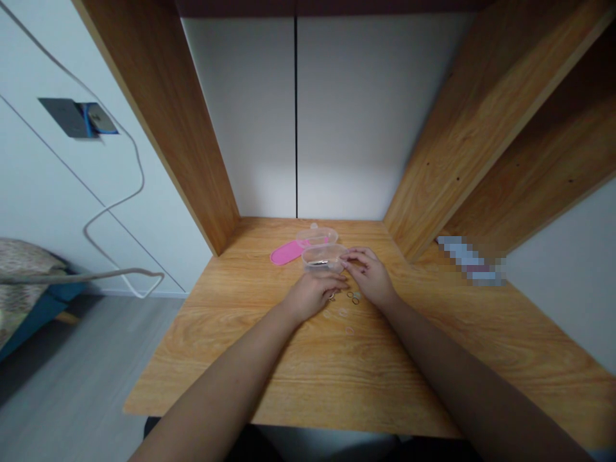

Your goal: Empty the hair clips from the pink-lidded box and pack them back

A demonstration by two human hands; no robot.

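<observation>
A clear plastic box (pixel 312 264) stands uncovered at the back of the wooden desk, with a slim dark, shiny item (pixel 318 262) inside. My right hand (pixel 369 277) has its fingers and thumb closed at the box's right end. Just in front of the box, my left hand (pixel 315 296) rests low over the desk with its fingers bent together. A small ring-like piece shows under its fingertips; whether they grip it is hidden. Two small dark rings (pixel 353 297) lie between my hands. Nearer to me are faint clear loops (pixel 350 330).
Behind the box lie a pink oval piece (pixel 285 253) and a clear oval lid (pixel 317 237). Wooden panels (pixel 192 141) flank the desk (pixel 337 378) under a white back wall. A blurred item (pixel 469 260) sits at the right. A white cable (pixel 139 173) hangs at left.
</observation>
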